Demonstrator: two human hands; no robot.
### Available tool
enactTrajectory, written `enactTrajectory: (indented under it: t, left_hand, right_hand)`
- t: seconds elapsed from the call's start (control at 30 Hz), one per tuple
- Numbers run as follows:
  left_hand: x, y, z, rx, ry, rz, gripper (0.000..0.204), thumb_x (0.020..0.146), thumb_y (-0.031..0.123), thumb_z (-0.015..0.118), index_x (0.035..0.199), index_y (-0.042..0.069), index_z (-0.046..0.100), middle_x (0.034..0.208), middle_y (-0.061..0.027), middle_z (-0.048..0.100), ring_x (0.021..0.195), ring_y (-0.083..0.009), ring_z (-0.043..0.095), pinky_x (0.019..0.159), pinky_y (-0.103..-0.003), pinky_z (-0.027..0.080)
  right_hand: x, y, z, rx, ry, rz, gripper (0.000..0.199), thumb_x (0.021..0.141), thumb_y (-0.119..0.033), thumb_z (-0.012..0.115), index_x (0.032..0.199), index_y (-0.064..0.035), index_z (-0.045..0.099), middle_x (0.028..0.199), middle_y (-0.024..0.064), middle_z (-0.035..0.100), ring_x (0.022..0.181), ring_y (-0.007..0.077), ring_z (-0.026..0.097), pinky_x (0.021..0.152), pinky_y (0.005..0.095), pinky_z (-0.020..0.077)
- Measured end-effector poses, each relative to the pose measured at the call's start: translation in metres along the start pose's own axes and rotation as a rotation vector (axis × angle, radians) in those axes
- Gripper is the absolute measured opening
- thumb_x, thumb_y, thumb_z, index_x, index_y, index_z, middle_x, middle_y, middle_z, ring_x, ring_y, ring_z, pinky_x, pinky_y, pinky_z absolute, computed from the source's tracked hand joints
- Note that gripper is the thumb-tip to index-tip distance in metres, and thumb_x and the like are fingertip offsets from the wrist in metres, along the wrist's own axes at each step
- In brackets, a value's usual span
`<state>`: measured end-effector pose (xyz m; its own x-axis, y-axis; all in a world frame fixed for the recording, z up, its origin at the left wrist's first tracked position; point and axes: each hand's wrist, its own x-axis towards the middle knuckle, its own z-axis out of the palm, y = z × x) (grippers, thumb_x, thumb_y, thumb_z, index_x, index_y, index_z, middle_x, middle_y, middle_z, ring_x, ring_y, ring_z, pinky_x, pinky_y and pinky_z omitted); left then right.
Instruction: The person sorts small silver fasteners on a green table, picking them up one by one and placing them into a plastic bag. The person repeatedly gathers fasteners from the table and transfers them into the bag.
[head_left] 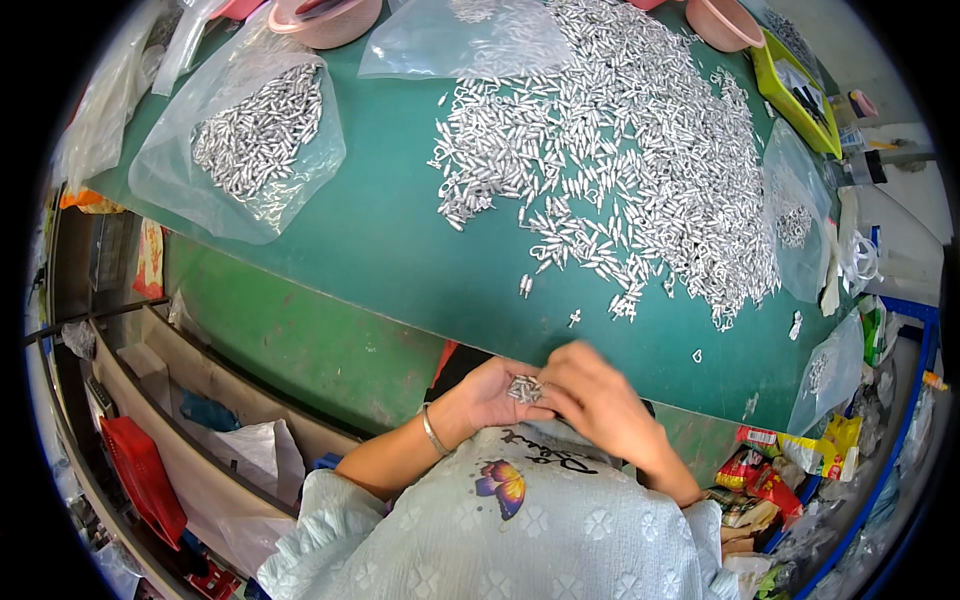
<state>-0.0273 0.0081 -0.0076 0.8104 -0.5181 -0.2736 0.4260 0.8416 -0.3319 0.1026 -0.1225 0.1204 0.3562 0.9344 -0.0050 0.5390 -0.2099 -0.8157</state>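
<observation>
My left hand [487, 392] lies palm up and cupped just off the table's near edge, holding a small heap of silver spindle-shaped metal pieces [524, 388]. Over its fingertips is my right hand [598, 398], fingers bent down toward that heap. Motion smears the right hand, so whether anything is pinched in it does not show. Beyond both hands, a large spread of similar silver pieces [660, 170] covers much of the green table [400, 270]. A few lie apart near the edge, among them a small heart-shaped piece [698, 355] and a cross-shaped one [574, 318].
At the left, a clear plastic bag [300, 195] holds more silver pieces. Another bag [430, 45] lies at the back, near a pink basin [330, 25]. A yellow-green tray [770, 75] with tools stands far right. Shelving with a red tray [145, 480] is lower left.
</observation>
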Motion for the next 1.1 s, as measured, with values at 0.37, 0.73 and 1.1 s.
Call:
enactTrajectory:
  t: [0.37,0.73,1.1]
  left_hand:
    - [-0.005,0.002,0.025,0.076,0.176,-0.040,0.029,0.097,0.016,0.053,0.108,-0.010,0.058,0.078,-0.0083,0.049,0.059,-0.0098,0.041,0.046,-0.020,0.032]
    - [-0.003,0.000,0.040,0.134,0.339,-0.031,0.024,0.097,0.017,0.051,0.104,-0.006,0.056,0.078,-0.0069,0.045,0.060,-0.0102,0.039,0.047,-0.021,0.032]
    - [0.021,-0.012,0.023,0.207,0.319,0.016,0.035,0.100,0.017,0.045,0.121,-0.009,0.055,0.121,-0.0241,0.061,0.111,-0.0328,0.063,0.093,-0.042,0.054]
  right_hand:
    - [-0.015,0.056,-0.019,-0.578,0.451,0.085,0.016,0.079,-0.003,0.071,0.090,-0.0061,0.060,0.097,0.0094,0.056,0.088,0.0296,0.051,0.074,0.0387,0.0390]
    - [0.001,0.059,-0.014,-0.504,0.452,0.075,0.024,0.076,-0.007,0.075,0.096,-0.0050,0.062,0.102,0.0086,0.058,0.091,0.0292,0.053,0.079,0.0399,0.0418]
    - [-0.033,0.035,-0.001,-0.244,0.243,-0.081,0.023,0.070,0.005,0.068,0.092,0.0011,0.062,0.104,0.0143,0.059,0.091,0.0311,0.056,0.078,0.0384,0.0480]
